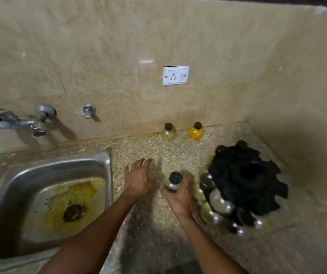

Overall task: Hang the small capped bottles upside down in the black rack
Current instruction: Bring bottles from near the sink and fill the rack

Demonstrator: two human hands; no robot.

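Both bare forearms are reaching forward side by side. The left hand [139, 179] is lying palm-up and open, its fingers [142, 164] spreading forward and holding nothing. The right hand [179, 196] is turning palm-up, its fingers curling around a small capped bottle [173, 181] standing upright in the palm.

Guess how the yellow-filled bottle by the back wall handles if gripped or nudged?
The yellow bottle looks squat and wide-bodied, so it probably stands stably and resists tipping. It appears full of yellow stuff, so likely heavy for its size. Its rounded, glossy body may be slippery; the narrow black-capped neck seems the surer grip. On its side it would likely roll.
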